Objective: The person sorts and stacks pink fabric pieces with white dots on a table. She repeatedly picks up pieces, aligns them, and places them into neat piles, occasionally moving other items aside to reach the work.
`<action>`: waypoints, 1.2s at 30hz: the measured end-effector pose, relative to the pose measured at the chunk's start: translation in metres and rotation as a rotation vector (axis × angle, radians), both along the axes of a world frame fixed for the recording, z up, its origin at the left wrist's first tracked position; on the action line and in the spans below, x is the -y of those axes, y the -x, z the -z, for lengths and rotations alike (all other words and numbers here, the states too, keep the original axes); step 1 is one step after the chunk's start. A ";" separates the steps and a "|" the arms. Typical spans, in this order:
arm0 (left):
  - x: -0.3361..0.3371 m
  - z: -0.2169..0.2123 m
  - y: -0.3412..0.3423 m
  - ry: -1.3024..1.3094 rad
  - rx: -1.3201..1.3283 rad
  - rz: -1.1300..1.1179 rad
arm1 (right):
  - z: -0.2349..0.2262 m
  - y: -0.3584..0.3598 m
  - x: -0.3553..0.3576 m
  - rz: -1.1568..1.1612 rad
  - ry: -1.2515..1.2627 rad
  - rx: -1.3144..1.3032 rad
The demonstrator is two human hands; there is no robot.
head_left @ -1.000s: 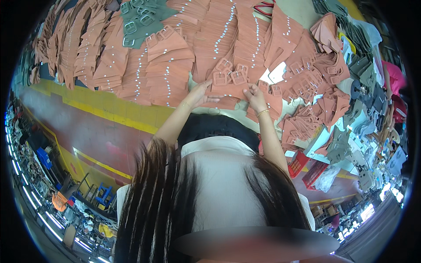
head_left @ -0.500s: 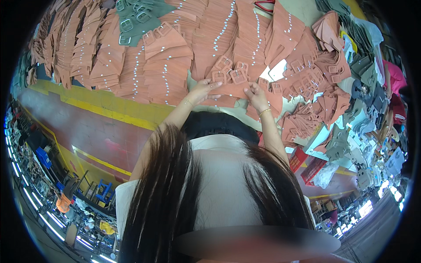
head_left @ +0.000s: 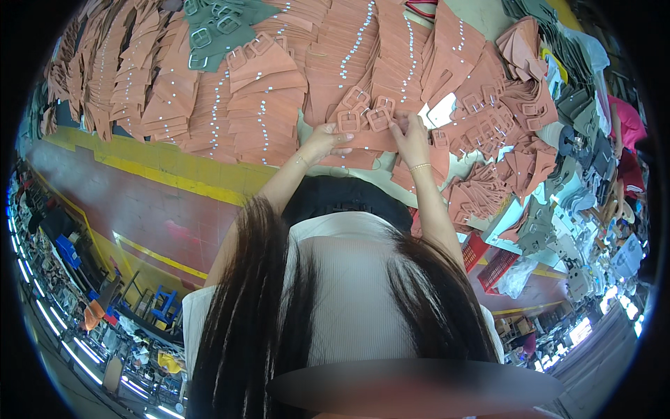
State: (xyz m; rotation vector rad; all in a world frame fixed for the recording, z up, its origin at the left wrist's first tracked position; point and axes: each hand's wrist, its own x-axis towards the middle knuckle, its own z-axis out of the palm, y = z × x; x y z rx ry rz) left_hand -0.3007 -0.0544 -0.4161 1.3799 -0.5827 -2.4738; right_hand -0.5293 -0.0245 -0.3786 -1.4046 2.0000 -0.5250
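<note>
At the table's near edge, my left hand [head_left: 324, 144] is closed on the left end of a terracotta fabric piece [head_left: 370, 142]. My right hand [head_left: 412, 142] is pinched at the right end of the same piece, its fingers next to a covered square buckle [head_left: 379, 120]. Another covered buckle [head_left: 348, 122] lies just beyond my left fingertips, with more buckles behind it. What exactly lies between my right fingertips is too small to make out.
Stacks of terracotta pieces [head_left: 262, 122] with small white tags cover the table. Green buckled pieces [head_left: 216, 31] lie on them at the far left. More buckled pieces [head_left: 488, 126] are heaped at the right, above red crates [head_left: 499, 269]. A person in pink [head_left: 628, 124] is at the far right.
My right hand has moved up and slightly in, from the lower right of the piece to beside the buckle. My left hand has stayed nearly in place.
</note>
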 end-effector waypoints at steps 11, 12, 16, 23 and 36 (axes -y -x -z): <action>-0.001 0.000 -0.001 -0.017 0.004 -0.035 | -0.017 -0.039 0.069 -0.342 0.009 -0.152; 0.000 0.001 0.000 -0.018 -0.003 -0.043 | -0.019 -0.043 0.076 -0.365 -0.040 -0.138; 0.001 0.004 0.000 -0.034 0.004 -0.021 | -0.020 -0.057 0.099 -0.532 -0.283 -0.192; 0.004 0.007 -0.001 -0.071 0.034 0.009 | -0.014 -0.053 0.132 -0.602 -0.381 -0.154; 0.011 0.014 -0.003 -0.126 0.059 0.093 | -0.038 -0.036 0.202 -0.826 -1.064 -0.011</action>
